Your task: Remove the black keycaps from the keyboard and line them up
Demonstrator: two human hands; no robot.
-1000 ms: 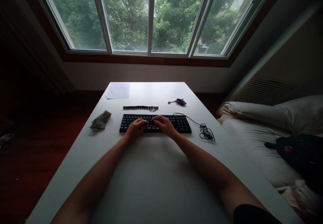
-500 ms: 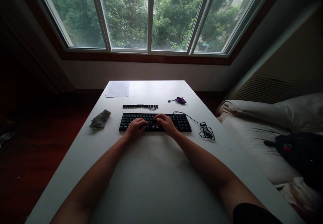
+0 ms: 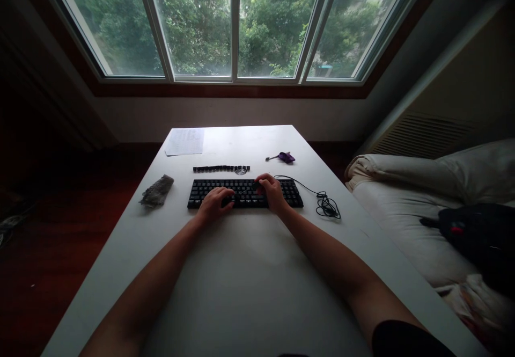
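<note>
A black keyboard (image 3: 245, 193) lies across the white table (image 3: 249, 282). My left hand (image 3: 215, 202) rests on its left-middle keys, fingers curled down onto them. My right hand (image 3: 270, 190) is at the upper middle of the keyboard, fingers pinched together over the keys. What they pinch is too small and dark to name. A row of loose black keycaps (image 3: 220, 168) lies just beyond the keyboard, with a small round thing (image 3: 240, 171) at its right end.
The keyboard's cable coils (image 3: 328, 205) to the right of it. A grey cloth (image 3: 156, 191) lies to the left, a sheet of paper (image 3: 185, 141) at the far left corner, a small purple tool (image 3: 286, 157) far right. A bed with a black bag (image 3: 478, 233) adjoins the table.
My right hand has moved right and away from me along the keyboard, apart from the left hand. The left hand has stayed in place. The view has tilted slightly.
</note>
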